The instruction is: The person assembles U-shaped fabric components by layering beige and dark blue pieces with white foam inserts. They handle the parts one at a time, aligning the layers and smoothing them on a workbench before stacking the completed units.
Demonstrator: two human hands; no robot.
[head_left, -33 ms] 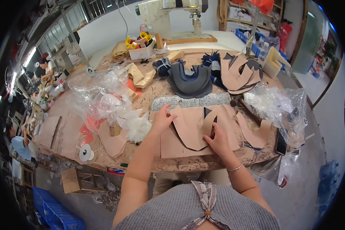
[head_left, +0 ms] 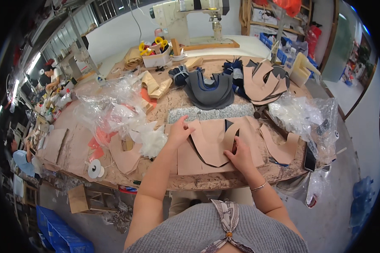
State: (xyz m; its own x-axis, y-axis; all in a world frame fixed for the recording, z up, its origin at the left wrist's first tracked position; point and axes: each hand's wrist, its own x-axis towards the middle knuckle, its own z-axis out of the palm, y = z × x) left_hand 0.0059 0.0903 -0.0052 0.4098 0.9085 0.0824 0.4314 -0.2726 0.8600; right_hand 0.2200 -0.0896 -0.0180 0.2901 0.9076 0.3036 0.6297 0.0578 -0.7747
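Note:
A U-shaped tan leather-like piece (head_left: pixel 211 145) with a dark edge lies over a larger flat tan sheet (head_left: pixel 188 166) in front of me. At its upper left tip, my left hand (head_left: pixel 180 131) has thumb and forefinger on either side of the edge. Its other fingers are curled and partly hidden. My right hand (head_left: pixel 240 154) pinches the right arm of the piece, thumb on the near face and fingers in the gap behind. A dark corner shows inside the U. Just beyond lies a speckled grey slab (head_left: pixel 211 112).
Stacked dark U-shaped pieces (head_left: pixel 209 95) and tan ones (head_left: pixel 261 86) lie beyond the slab. Clear plastic bags (head_left: pixel 107 103) crowd the left. One curved tan piece (head_left: pixel 283 147) and a phone (head_left: pixel 310 157) are at right. A sewing machine (head_left: pixel 190 21) stands behind.
Both hands and the U-shaped piece keep nearly the same position. The view has shifted very slightly.

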